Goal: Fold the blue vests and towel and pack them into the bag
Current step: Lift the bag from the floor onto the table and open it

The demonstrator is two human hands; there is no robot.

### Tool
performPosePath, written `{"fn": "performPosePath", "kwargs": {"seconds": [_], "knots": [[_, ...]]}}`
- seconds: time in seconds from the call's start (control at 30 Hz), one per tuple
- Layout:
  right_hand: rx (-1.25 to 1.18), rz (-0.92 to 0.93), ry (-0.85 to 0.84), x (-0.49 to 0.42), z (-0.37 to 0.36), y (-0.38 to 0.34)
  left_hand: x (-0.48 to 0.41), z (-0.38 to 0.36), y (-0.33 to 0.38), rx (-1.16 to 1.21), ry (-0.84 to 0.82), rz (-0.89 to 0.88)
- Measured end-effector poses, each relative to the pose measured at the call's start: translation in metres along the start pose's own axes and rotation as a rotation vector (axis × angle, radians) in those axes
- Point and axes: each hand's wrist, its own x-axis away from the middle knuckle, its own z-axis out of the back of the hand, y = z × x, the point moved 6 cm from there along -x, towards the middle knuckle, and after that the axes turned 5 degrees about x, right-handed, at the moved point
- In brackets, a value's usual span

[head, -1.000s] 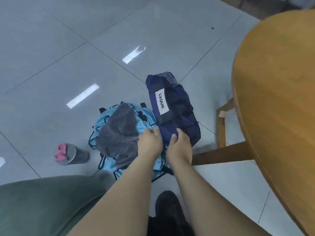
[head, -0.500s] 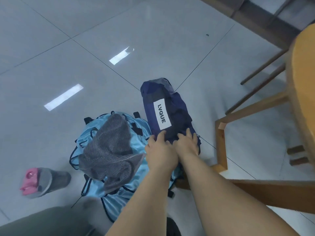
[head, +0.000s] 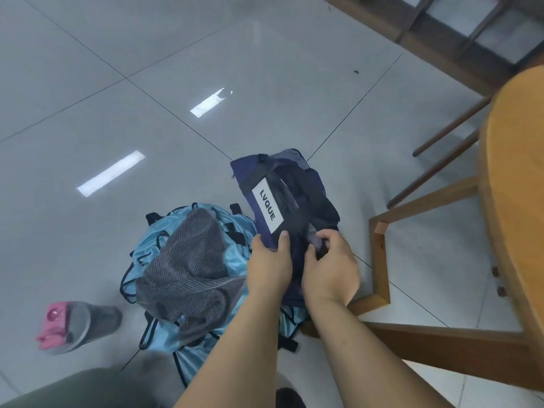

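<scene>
The navy bag (head: 265, 184) lies on the grey tiled floor (head: 147, 83), straight ahead of the person, its white label reading "LVQUE" facing up. Both hands are at its near end. The left grip (head: 269, 269) holds the edge just below the label, thumb on top of the fabric and fingers tucked under. The right grip (head: 331, 269) is closed on a dark fold or strap at the same end, fingers curled round it; which of the two it is cannot be told. The two hands are just beside each other.

The light blue vests (head: 147, 245), trimmed in black, sit in a loose heap on the floor, touching the bag's left side and unfolded. The grey ribbed towel (head: 185, 260) is draped in a crumple on top of them.

Left of the heap, apart from it, a grey bottle (head: 88, 322) with a pink cap lies on its side. To the right stands a wooden frame (head: 379, 260) under a round wooden top (head: 518, 201), near the bag. A green trouser leg (head: 82, 390) fills the lower left corner.
</scene>
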Motion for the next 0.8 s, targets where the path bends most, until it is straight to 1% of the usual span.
{"fn": "performPosePath", "kwargs": {"seconds": [0.07,0.17,0.27,0.33,0.37,0.47,0.53,0.57,0.6,0.7,0.73,0.8], "knots": [[-0.035,-0.055,-0.043,0.006,0.006,-0.007,0.004,0.003,0.003,-0.002,-0.021,0.018],[0.042,-0.074,-0.089,0.015,0.014,-0.013,0.007,0.004,0.007,-0.005,-0.059,0.054],[0.075,-0.053,-0.046,0.025,0.033,-0.015,0.008,0.007,0.013,-0.033,-0.035,0.057],[0.077,-0.003,-0.005,0.032,0.051,-0.017,0.013,0.007,0.018,0.048,-0.069,0.001],[0.075,0.030,0.008,0.036,0.059,-0.018,0.020,0.007,0.022,0.064,-0.112,-0.039],[0.046,0.128,0.029,0.045,0.082,-0.022,0.030,0.000,0.025,0.017,-0.202,-0.165],[0.013,0.170,0.043,0.051,0.095,-0.024,0.038,0.000,0.031,0.000,-0.192,-0.212],[-0.005,0.174,0.049,0.053,0.101,-0.025,0.043,0.005,0.034,0.022,-0.147,-0.213],[-0.020,0.173,0.055,0.055,0.107,-0.026,0.045,0.012,0.036,0.103,-0.085,-0.200],[-0.076,0.171,0.091,0.058,0.128,-0.039,0.061,0.037,0.031,0.571,0.060,0.028],[-0.108,0.175,0.101,0.057,0.135,-0.047,0.069,0.047,0.031,0.674,0.101,0.086],[-0.163,0.184,0.102,0.055,0.149,-0.066,0.079,0.067,0.028,0.785,0.157,0.156]]}}
